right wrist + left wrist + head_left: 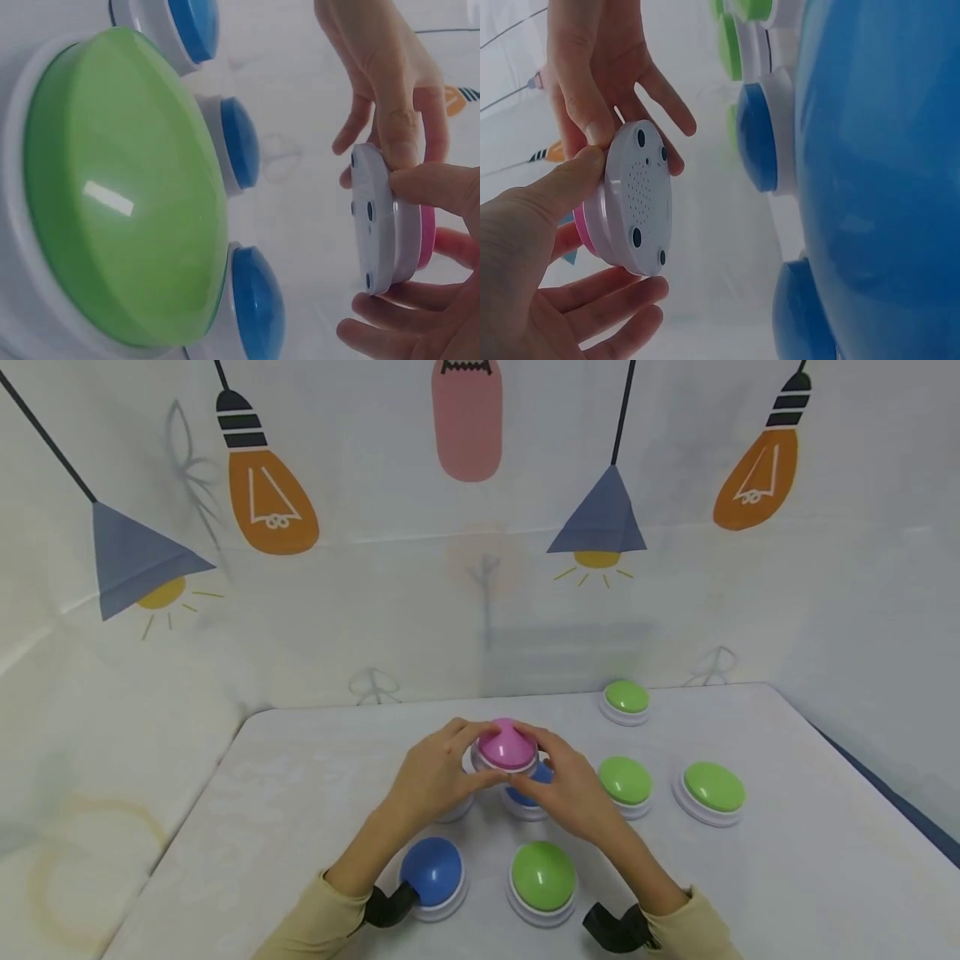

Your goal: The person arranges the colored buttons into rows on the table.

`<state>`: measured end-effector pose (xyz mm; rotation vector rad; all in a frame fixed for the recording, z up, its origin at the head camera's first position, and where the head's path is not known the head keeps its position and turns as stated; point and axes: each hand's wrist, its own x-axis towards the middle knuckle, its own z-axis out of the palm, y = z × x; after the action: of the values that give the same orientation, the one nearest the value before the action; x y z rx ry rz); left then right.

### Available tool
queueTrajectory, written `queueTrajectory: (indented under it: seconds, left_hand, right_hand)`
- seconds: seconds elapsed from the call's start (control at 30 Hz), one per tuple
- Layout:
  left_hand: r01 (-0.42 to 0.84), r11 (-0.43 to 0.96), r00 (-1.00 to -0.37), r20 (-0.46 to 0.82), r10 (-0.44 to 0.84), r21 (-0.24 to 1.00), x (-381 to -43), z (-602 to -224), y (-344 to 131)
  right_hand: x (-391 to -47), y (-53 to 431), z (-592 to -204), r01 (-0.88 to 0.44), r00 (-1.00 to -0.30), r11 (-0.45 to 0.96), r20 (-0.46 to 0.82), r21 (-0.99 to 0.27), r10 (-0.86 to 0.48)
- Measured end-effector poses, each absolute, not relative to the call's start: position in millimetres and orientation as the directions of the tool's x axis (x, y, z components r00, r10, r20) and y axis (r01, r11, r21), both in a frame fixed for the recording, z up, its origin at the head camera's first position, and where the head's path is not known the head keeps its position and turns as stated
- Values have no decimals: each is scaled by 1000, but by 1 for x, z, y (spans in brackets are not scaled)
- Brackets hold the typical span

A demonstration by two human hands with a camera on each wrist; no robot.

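A pink push button (507,745) with a white round base is lifted above the table between both hands. My left hand (438,768) grips its left side by the rim, thumb at the near edge. From the other side my right hand (564,785) holds it the same way, the two thumbs close together. In the left wrist view the white underside (651,199) shows, with small dark feet and speaker holes. Below the held button stands a blue button (536,792), partly covered by it and the right hand. Another white base (456,811) is mostly hidden behind the left hand.
Nearer me stand a blue button (432,870) and a green button (543,878), between the forearms. More green buttons stand to the right: one (626,781), one farther right (711,792), one at the back (626,700). A printed cloth (405,602) hangs behind the white table (315,777).
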<state>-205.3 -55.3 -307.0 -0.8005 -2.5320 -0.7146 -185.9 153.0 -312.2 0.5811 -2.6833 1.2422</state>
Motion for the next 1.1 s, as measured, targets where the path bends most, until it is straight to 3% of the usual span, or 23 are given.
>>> queueTrajectory:
  seconds: [0.43, 0.77, 1.1]
  left_hand:
    - [666, 700, -688, 574, 445, 256, -184, -307, -42]
    - [662, 718, -684, 566, 460, 217, -174, -313, -29]
    - [687, 697, -668, 555, 496, 205, -162, -322, -16]
  right_hand:
    - [-171, 172, -320, -453, -892, 565, 342, -690, -296]
    - [-161, 188, -325, -497, -868, 546, 379, -674, -322]
    - [-146, 204, -330, -461, -887, 572, 333, -679, -319]
